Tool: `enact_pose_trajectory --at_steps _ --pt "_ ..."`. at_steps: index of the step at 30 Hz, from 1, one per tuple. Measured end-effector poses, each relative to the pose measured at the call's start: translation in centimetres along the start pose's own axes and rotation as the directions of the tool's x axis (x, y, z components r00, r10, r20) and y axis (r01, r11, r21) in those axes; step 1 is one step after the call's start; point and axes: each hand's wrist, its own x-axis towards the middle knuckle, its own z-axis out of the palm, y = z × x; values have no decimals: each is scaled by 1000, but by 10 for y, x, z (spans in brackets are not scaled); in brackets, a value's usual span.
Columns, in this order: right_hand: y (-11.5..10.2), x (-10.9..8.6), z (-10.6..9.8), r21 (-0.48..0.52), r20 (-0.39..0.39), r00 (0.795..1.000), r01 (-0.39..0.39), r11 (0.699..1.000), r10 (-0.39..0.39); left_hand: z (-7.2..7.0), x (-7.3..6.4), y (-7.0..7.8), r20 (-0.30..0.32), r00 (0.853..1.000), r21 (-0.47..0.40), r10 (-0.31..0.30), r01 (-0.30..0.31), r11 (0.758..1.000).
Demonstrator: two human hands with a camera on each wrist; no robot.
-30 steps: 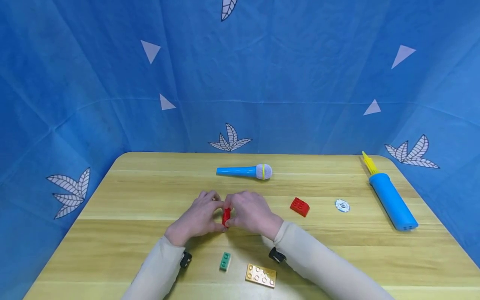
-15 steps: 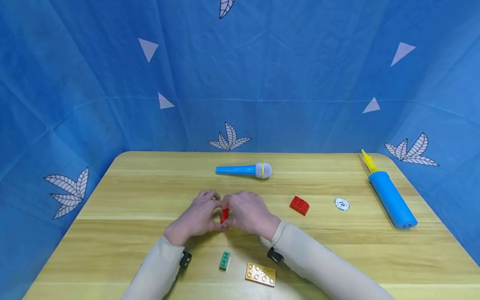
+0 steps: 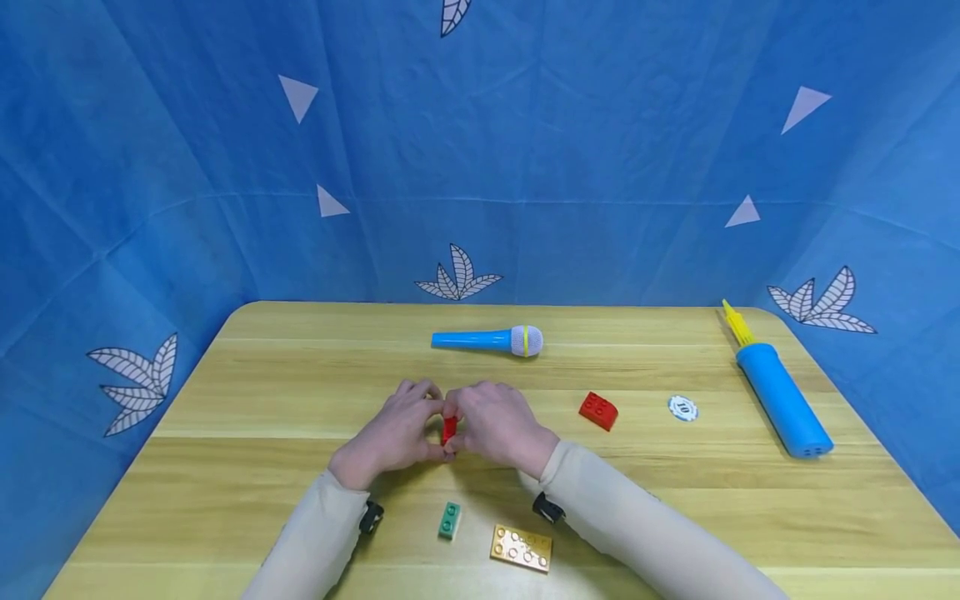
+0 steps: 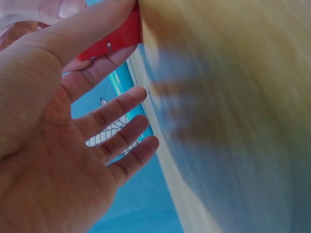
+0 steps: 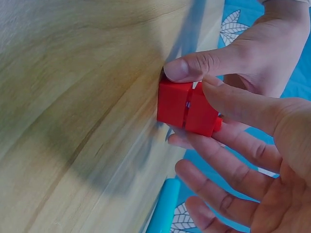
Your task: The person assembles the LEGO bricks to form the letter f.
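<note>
Two red toy bricks (image 5: pixel 174 104) are stacked on the wooden table, with a thin gap between them in the right wrist view. My left hand (image 3: pixel 393 433) pinches the lower one between thumb and index finger; its other fingers are spread in the left wrist view. With thumb and fingers, my right hand (image 3: pixel 498 425) grips the upper brick (image 5: pixel 201 109), which has a stud showing on its outer side. From the head camera, the fingers cover most of the pair, leaving a red strip (image 3: pixel 449 429) between the hands.
Nearer the body lie a green brick (image 3: pixel 449 521) and a gold brick (image 3: pixel 521 548). To the right are another red brick (image 3: pixel 598 411), a poker chip (image 3: pixel 683 407) and a blue hand pump (image 3: pixel 783 400). A toy microphone (image 3: pixel 487 341) lies behind the hands.
The red strip visible between the hands has narrowed slightly, and the upper brick is more covered by the right fingers. Both hands stay in nearly the same place; the view shifts a little.
</note>
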Motion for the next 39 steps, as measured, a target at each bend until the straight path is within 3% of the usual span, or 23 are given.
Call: enact_pose_trajectory --at_steps 26,39 --pt "-2 3 -1 39 35 998 -58 998 56 -1 1 0 -2 1000 0 9 -9 1000" --pt "-3 -1 4 37 -20 999 -31 999 32 1 0 2 -15 1000 -5 -8 8 1000"
